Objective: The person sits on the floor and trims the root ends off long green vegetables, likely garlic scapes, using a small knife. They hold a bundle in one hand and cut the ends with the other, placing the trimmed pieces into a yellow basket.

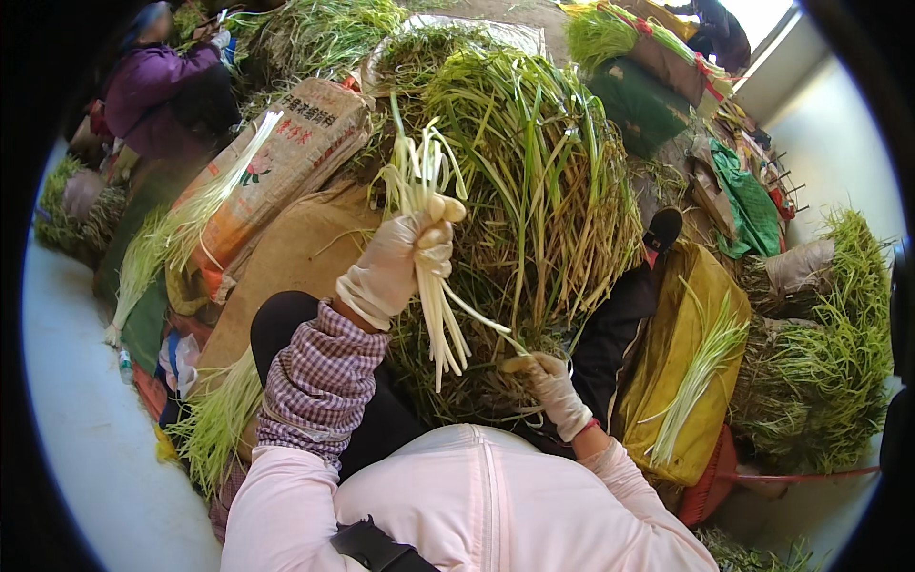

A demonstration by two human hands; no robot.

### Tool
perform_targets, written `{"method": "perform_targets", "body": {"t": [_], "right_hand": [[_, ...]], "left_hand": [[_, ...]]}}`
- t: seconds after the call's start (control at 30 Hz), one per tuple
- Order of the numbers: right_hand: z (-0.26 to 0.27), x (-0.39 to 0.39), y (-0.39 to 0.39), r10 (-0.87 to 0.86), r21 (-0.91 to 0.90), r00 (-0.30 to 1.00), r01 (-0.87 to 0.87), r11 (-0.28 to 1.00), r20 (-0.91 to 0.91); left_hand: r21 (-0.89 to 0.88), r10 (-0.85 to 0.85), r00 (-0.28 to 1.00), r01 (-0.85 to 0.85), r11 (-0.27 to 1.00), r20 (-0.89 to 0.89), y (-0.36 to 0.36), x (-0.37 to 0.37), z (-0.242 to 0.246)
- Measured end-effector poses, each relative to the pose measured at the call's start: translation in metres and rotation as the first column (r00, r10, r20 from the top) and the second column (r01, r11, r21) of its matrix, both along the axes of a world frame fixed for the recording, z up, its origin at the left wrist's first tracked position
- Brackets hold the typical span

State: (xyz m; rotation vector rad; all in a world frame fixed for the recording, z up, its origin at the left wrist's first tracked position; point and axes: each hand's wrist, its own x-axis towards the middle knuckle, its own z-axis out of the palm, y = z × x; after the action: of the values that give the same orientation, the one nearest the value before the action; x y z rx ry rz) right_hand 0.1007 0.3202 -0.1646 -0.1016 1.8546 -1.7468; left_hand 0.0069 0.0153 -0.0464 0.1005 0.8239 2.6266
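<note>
My left hand (pixel 400 264), in a thin whitish glove, is closed around a small bunch of pale garlic-green stalks (pixel 439 322). Their white ends hang below the fist, and the greener tops stick out above it. One stalk slants away from the bunch towards my right hand (pixel 554 393), also gloved, whose thumb and fingers pinch a greenish strip at its tip. Whether that strip is a loose leaf or part of the stalk is hard to see. Before my knees rises a big heap of untrimmed greens (pixel 529 179), green and straw-brown.
At left, pale stalks (pixel 221 186) lie on a printed woven sack (pixel 314 121). More stalks (pixel 697 379) rest on a yellow sack (pixel 643 407) at right. Bundled greens (pixel 822 343) stand near the right wall. A person in purple (pixel 154 86) sits at upper left; another person (pixel 718 36) is at upper right.
</note>
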Motion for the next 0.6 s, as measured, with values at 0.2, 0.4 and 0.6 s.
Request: {"method": "perform_targets", "body": {"t": [0.2,0.4,0.6], "right_hand": [[0.043,-0.045,0.003,0.226,0.299,0.894,-0.110,0.948,-0.388],[0.106,-0.136,-0.101,0.073,-0.050,0.755,-0.139,0.989,-0.651],[0.088,-0.156,-0.086,-0.116,-0.235,0.828,-0.019,0.972,-0.549]], "left_hand": [[-0.087,-0.090,0.993,0.084,0.993,-0.078,-0.004,0.004,0.014],[-0.248,-0.262,0.965,0.255,0.935,0.005,0.017,0.020,0.023],[-0.205,-0.319,0.948,0.313,0.928,0.002,-0.001,0.019,0.021]]}}
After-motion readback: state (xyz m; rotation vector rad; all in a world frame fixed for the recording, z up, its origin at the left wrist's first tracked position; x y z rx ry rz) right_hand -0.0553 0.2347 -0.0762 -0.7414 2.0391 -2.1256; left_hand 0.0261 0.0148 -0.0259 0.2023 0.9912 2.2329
